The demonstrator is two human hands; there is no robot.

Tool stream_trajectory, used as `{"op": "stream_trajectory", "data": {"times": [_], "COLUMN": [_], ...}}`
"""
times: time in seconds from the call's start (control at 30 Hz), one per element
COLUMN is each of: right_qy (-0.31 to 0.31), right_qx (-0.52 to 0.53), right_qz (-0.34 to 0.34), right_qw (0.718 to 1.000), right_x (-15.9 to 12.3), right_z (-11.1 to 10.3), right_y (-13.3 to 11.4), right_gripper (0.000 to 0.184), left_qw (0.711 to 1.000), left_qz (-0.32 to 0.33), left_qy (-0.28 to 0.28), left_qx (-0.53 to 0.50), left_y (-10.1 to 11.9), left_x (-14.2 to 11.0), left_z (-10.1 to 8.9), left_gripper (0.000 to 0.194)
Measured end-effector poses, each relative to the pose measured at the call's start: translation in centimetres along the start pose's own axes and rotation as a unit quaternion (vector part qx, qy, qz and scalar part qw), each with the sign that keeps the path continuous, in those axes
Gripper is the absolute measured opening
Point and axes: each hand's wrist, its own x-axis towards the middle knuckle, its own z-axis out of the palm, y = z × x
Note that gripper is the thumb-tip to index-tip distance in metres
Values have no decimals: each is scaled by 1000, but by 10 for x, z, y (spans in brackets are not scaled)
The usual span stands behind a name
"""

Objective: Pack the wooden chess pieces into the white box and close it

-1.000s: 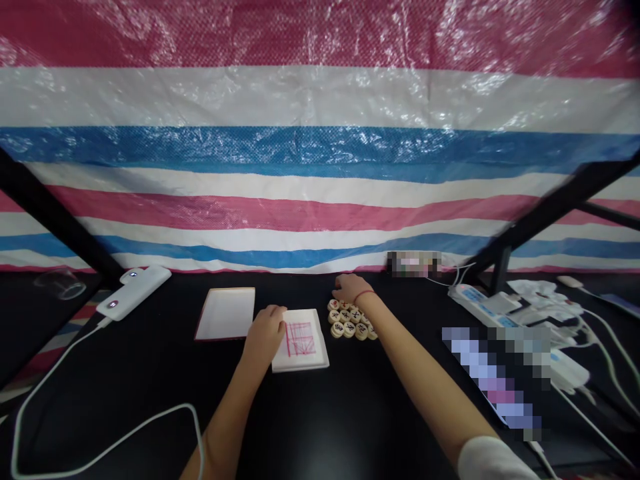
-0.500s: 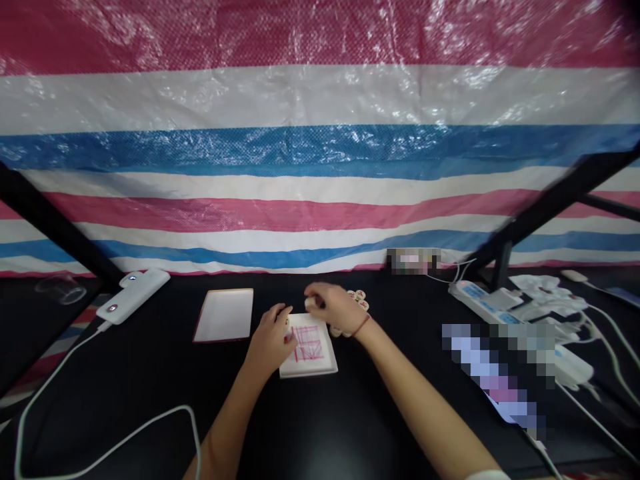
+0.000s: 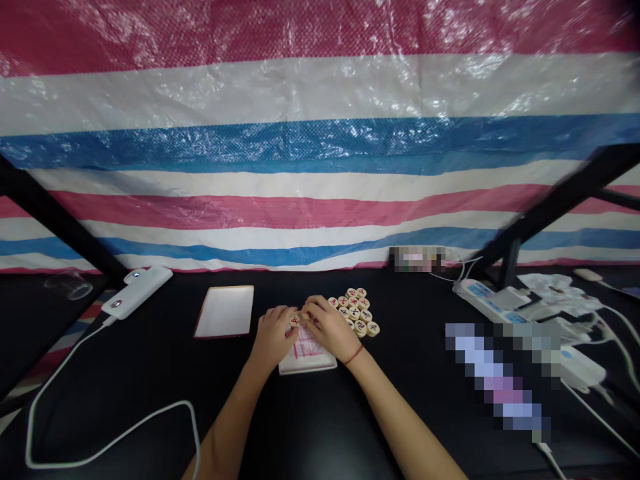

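Tray (image 3: 225, 312), shallow and white inside, lies leftmost on the black table (image 3: 295, 427). Beside it, the left hand (image 3: 274, 335) pinches a red-marked disc (image 3: 295, 322) above a white box (image 3: 307, 366) with red lines. The right hand (image 3: 334, 328) bunches close alongside, its grip unclear; rightward, more discs (image 3: 355, 313) cluster.

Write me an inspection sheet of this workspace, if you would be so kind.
Surface: black table, with glare near the front.
Things in use: round pieces clustered right of a red-lined white slab; shallow tray to its left.
Clutter: power strip and pixelated item at right, white device at left.
Hands: left hand holds a red-marked piece; right hand is beside it, its grip unclear.
Cables: white cord looping at left; more cords at right.
Surroundings: striped sheet behind, dark bars at both sides.
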Motion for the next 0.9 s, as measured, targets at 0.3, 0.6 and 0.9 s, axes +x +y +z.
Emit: {"op": "stream_trajectory", "data": {"times": [0.3,0.6,0.9], "right_qy": [-20,18,-124], "right_qx": [-37,-35,-242], "right_qz": [-43,-68,305], "right_qw": [998,997,913], "right_x": [2,4,36], "right_z": [16,5,-74], "right_y": [2,1,69], "right_gripper": [11,5,24], "left_qw": [999,998,999], "left_qz": [7,-22,-25], "left_qy": [-5,-39,-22], "left_qx": [-44,-47,-11], "left_y": [-10,-5,5], "left_x": [2,2,7], "left_z": [4,-3,-3], "left_gripper": [47,52,35]}}
